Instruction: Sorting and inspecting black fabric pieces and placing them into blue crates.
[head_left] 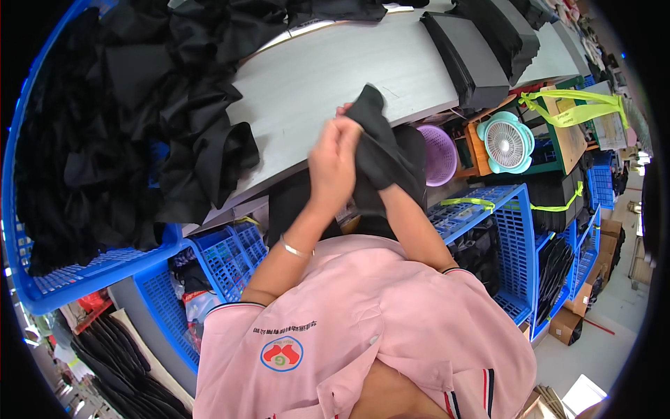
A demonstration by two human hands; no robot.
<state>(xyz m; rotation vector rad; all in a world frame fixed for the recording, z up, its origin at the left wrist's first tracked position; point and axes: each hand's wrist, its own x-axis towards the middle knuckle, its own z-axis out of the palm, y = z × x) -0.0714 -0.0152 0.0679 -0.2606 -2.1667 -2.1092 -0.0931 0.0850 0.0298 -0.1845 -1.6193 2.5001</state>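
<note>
In front of my chest, over the near edge of the grey-white table (314, 77), I have a piece of black cloth (377, 133). My left hand (335, 157) is closed, pinching the cloth by its left edge, and looks slightly blurred. The cloth covers my right hand (392, 194) almost wholly; only the wrist shows below it, so its fingers are hidden. Fingertips peek out at the cloth's upper left, and whose hand they belong to I cannot make out. Loose black cloth pieces (132, 133) heap up in a large blue basket (70, 290) to my left.
Neat stacks of black pieces (466, 59) lie at the table's right end. Beyond its right edge are a purple basket (437, 157) and a teal fan (506, 143). Blue crates (513, 244) holding black goods flank me on the right, and another blue crate (223, 262) stands at left.
</note>
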